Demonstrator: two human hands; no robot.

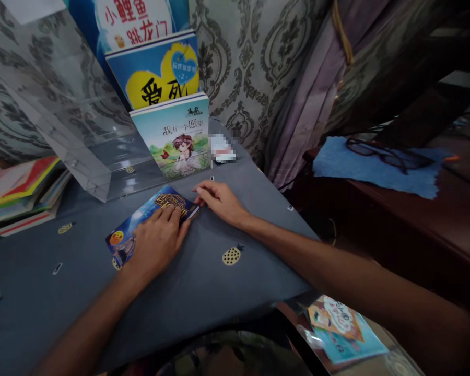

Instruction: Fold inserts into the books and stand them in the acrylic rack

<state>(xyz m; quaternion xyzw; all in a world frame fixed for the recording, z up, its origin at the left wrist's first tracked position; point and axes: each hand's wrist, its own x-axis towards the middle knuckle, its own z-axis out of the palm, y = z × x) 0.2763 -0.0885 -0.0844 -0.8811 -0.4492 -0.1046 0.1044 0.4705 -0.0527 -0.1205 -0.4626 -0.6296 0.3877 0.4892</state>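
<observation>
A blue paperback book (141, 214) with gold lettering lies flat and slanted on the grey-blue tablecloth. My left hand (159, 237) rests palm down across its cover, fingers laid out flat and hiding part of the title. At the book's right corner is my right hand (217, 201), its fingers bent and drawn together against the edge; the exact contact is partly hidden. Just behind, a clear acrylic stand (97, 180) holds upright picture books, with a green-and-blue one (184, 141) in front, a yellow-and-blue one (156, 73) behind it and a taller blue one (137, 21) at the back.
A stack of books (23, 193) sits at the left. Near the wall lies a small partly blurred item (223, 149). On dark furniture at right, glasses (387, 151) rest on a blue cloth (337, 167). More books (344, 334) lie below the table's right edge.
</observation>
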